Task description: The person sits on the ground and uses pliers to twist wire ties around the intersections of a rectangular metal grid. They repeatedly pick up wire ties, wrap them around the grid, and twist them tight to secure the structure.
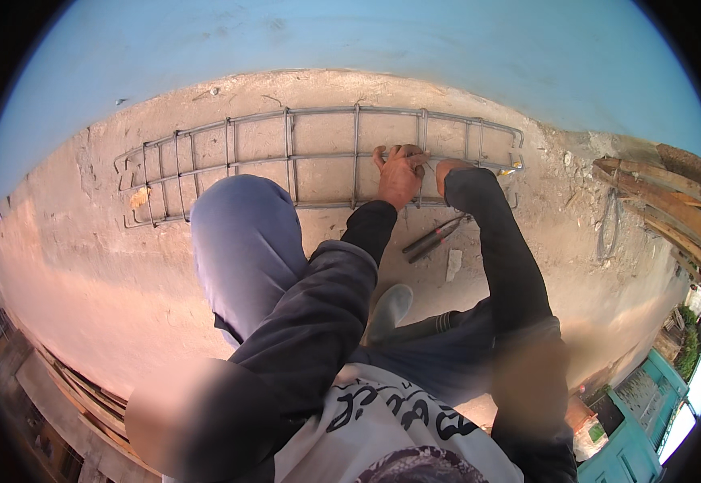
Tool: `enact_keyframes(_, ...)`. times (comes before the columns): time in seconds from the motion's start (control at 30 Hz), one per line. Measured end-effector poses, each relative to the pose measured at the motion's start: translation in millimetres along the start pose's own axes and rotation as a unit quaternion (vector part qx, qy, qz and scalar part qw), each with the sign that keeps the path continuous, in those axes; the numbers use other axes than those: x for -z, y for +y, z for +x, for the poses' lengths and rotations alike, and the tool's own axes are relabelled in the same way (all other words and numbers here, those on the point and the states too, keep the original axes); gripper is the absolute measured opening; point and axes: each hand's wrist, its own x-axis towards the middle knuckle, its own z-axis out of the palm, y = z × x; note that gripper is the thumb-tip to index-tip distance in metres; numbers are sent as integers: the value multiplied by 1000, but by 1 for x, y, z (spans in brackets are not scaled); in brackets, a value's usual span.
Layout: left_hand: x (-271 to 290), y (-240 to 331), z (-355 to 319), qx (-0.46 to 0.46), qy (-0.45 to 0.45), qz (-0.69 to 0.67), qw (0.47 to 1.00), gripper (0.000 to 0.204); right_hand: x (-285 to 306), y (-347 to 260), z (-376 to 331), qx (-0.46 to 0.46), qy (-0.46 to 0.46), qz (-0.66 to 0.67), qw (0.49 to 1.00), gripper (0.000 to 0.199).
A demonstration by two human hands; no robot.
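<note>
A long rebar cage (356,143) of straight grey bars and several crosswise stirrups lies on the concrete in front of me. My left hand (400,175) is closed on its middle bar, close to a stirrup right of the cage's centre. Just beside it, my right hand (445,171) is curled into a fist at the same bar. The dark sleeve covers much of that hand, so whatever its fingers hold is hidden. A pair of pincers (432,239) with dark and red handles rests on the ground below my hands.
A blue wall (350,40) rises beyond the cage. Wooden planks (660,189) are piled at the right, near loose rubble and a loop of wire (608,225). A small pale scrap (453,264) lies near the pincers. My bent knee (246,241) is close to the cage's near side.
</note>
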Motion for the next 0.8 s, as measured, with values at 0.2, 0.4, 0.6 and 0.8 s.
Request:
enact_keyframes(0.2, 3, -3, 3, 48, 16, -5, 999, 16, 74, -68, 51, -2, -87, -165, 982, 13)
enact_keyframes(0.4, 2, 11, 9, 54, -8, -44, 998, 14, 64, 0, 32, -70, -214, 3, 974, 16)
enact_keyframes(0.6, 2, 4, 7, 56, -8, -25, 998, 14, 67, 5, 4, -89, -182, 126, 971, 20)
enact_keyframes(0.8, 1, 1, 8, 55, 8, -14, 998, 12, 93, -35, 64, 39, -23, -115, 992, 16)
